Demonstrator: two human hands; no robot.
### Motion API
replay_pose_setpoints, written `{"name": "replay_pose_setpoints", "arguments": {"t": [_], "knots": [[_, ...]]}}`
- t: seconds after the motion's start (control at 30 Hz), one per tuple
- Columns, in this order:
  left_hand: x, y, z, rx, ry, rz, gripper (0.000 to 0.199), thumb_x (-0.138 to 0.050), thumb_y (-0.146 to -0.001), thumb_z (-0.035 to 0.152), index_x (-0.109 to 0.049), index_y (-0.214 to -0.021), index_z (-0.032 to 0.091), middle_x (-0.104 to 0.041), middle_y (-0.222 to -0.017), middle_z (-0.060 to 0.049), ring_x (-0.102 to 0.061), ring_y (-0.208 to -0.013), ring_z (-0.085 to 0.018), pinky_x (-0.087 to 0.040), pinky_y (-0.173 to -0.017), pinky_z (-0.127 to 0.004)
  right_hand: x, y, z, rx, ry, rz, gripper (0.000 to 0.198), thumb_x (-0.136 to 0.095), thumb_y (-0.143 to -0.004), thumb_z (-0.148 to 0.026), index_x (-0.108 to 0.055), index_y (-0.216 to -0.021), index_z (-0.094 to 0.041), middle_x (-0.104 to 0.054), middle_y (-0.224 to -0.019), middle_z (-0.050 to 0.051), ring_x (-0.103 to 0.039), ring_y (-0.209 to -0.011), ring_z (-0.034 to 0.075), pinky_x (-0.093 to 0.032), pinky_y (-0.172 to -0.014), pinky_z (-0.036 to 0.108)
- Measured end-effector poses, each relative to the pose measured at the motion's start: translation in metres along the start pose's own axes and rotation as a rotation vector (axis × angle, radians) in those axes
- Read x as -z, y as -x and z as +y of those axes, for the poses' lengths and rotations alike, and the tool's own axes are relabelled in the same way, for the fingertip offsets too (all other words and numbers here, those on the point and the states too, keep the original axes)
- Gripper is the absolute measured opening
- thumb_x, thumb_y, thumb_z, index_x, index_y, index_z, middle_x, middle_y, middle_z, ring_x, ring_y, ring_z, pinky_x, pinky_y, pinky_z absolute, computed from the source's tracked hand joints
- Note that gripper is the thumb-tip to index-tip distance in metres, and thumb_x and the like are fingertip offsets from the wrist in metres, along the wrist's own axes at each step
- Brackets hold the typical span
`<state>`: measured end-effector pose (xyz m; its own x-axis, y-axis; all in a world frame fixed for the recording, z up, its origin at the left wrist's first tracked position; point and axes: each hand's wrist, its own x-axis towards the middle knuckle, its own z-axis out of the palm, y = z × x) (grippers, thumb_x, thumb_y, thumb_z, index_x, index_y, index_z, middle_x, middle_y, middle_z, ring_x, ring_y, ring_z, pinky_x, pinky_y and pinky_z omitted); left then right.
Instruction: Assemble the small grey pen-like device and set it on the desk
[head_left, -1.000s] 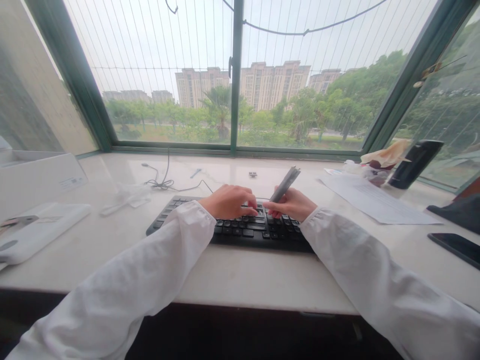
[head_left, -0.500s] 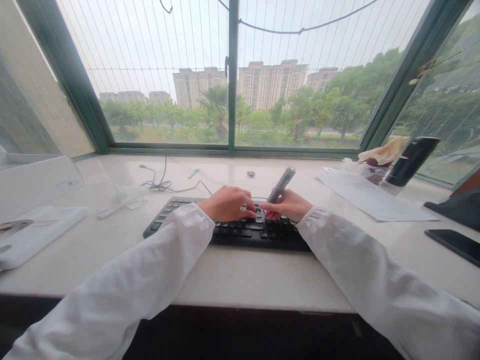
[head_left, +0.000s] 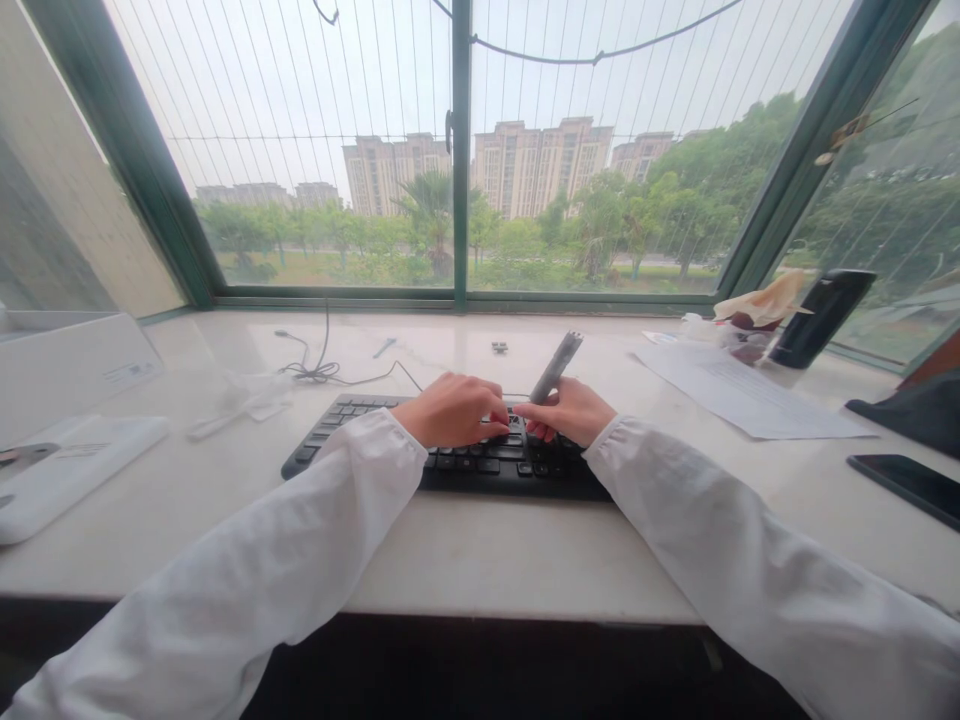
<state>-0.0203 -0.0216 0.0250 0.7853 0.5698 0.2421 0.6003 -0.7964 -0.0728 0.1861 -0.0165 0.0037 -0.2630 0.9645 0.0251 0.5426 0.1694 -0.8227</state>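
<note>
A black keyboard (head_left: 480,477) lies on the white counter in front of me, its middle partly covered by my hands. My left hand (head_left: 452,409) rests over the keys with its fingers curled together and pointing down; whatever they pinch, if anything, is hidden. Closed around a thick grey stick-shaped tool (head_left: 556,368) is my right hand (head_left: 574,411), just above the keyboard's right half. The tool tilts up and away, its notched end at the top; its lower end is hidden. Several small dark pieces (head_left: 499,347), perhaps keycaps, lie behind the keyboard.
A coiled cable (head_left: 318,373) and a small blue strip (head_left: 385,348) lie at the back left. Further left are clear plastic wrapping (head_left: 244,400) and a white box (head_left: 71,365). To the right are a paper sheet (head_left: 750,392), a black upright object (head_left: 823,318) and a phone (head_left: 911,487).
The view has shifted slightly. Both hands stay over the keyboard, and the grey tool is still in my right hand with nearly the same tilt.
</note>
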Motion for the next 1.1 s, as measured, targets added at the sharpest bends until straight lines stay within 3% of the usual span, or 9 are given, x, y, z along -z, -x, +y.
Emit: {"name": "replay_pose_setpoints", "arguments": {"t": [0.13, 0.33, 0.57, 0.73, 1.1], "knots": [[0.002, 0.0, 0.004, -0.008, -0.05, -0.01, 0.023, -0.053, -0.09, 0.039, -0.072, -0.094, 0.028, -0.068, -0.093, 0.001, -0.064, -0.079, -0.015, -0.039, -0.061, -0.024, 0.0, 0.003, -0.003, 0.04, 0.031, 0.018, 0.031, -0.075, -0.071, -0.043, -0.061, -0.069, -0.015, -0.068, -0.059, 0.004, -0.06, -0.046, 0.014, -0.051, -0.045, 0.025], [0.003, 0.001, 0.004, -0.003, -0.056, -0.022, 0.023, -0.052, -0.09, 0.04, -0.071, -0.095, 0.028, -0.068, -0.094, 0.0, -0.064, -0.08, -0.014, -0.04, -0.062, -0.023, 0.003, 0.007, -0.005, 0.094, 0.065, -0.036, 0.03, -0.069, -0.077, -0.044, -0.063, -0.073, -0.015, -0.068, -0.061, 0.003, -0.061, -0.051, 0.014, -0.051, -0.051, 0.025], [0.003, 0.001, 0.003, -0.013, -0.069, -0.028, 0.023, -0.05, -0.092, 0.04, -0.071, -0.096, 0.029, -0.067, -0.091, 0.001, -0.064, -0.075, -0.013, -0.04, -0.061, -0.024, 0.002, 0.006, -0.005, 0.167, 0.27, 0.056, 0.032, -0.065, -0.079, -0.045, -0.07, -0.093, -0.017, -0.072, -0.077, 0.004, -0.067, -0.075, 0.019, -0.047, -0.061, 0.024], [0.004, 0.002, 0.003, -0.035, -0.099, -0.031, 0.023, -0.048, -0.093, 0.04, -0.068, -0.098, 0.029, -0.066, -0.092, 0.001, -0.063, -0.072, -0.013, -0.038, -0.059, -0.024, 0.001, 0.004, -0.005, 0.156, 0.225, 0.023, 0.02, -0.064, -0.079, -0.035, -0.07, -0.083, -0.017, -0.069, -0.064, 0.0, -0.065, -0.065, 0.016, -0.046, -0.059, 0.023], [0.01, 0.0, 0.015, -0.055, -0.323, -0.088, 0.031, -0.041, -0.096, 0.038, -0.064, -0.092, 0.019, -0.062, -0.093, -0.003, -0.06, -0.062, -0.013, -0.037, -0.049, -0.026, -0.002, 0.007, -0.007, 0.146, 0.254, 0.093, 0.015, -0.061, -0.078, -0.031, -0.068, -0.075, -0.017, -0.069, -0.065, 0.001, -0.065, -0.065, 0.016, -0.046, -0.059, 0.024]]}}
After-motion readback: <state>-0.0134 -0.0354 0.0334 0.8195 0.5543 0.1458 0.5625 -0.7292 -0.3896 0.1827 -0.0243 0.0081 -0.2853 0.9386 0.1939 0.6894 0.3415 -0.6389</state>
